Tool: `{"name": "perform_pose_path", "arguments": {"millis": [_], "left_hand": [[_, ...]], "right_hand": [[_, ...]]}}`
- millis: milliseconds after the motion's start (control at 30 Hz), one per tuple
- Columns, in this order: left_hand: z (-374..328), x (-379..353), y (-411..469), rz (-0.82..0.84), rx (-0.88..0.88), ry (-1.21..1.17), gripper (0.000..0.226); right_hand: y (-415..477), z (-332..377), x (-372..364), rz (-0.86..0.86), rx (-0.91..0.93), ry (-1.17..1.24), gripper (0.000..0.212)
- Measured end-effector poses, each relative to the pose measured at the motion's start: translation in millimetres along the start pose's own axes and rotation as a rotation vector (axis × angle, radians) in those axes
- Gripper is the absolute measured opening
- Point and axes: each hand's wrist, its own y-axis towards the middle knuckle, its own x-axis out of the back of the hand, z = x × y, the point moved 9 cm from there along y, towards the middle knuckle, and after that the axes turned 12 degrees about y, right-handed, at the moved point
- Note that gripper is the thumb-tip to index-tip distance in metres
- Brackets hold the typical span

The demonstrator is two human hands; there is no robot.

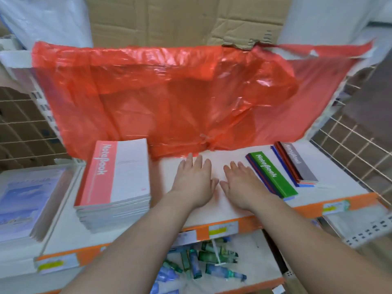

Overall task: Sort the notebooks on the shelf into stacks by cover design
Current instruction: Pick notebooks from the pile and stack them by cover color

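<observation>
On the white shelf (222, 211), between the piles, found both hands lying flat on bare board: left hand (194, 180) and right hand (241, 183) palm down, fingers straight and slightly spread, gripping nothing, thumbs nearly meeting. Noted the pink notebook stack (114, 177) just beside the left hand, tall and a bit uneven at its front edge. Noted the green-topped stack (272, 176) just beside the right hand, fanned, with blue and red covers mixed below, and the grey-topped stack (298, 162) next to it, likewise mixed. Judged two dangers: could push the fanned pile toward the orange front edge (246, 224) by a careless sideways sweep; could snag the loose red plastic bag (169, 92) behind and drag it over the covers.
</observation>
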Motion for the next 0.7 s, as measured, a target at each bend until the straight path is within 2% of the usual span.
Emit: {"name": "perform_pose_path", "arguments": {"millis": [300,433,700], "left_hand": [[-91.8,-9.5,41.0,0.054,-0.073,-0.005,0.054],[-107.9,-16.9,46.8,0.084,-0.075,-0.022,0.049],[-116.9,-24.7,63.5,0.127,-0.109,-0.055,0.056]], "right_hand": [[-17.0,-101.9,10.5,-0.042,-0.065,0.039,0.061],[-19.4,-126.4,5.4,-0.016,-0.106,0.06,0.06],[-16.9,-143.4,7.1,-0.033,-0.137,0.094,0.057]]}}
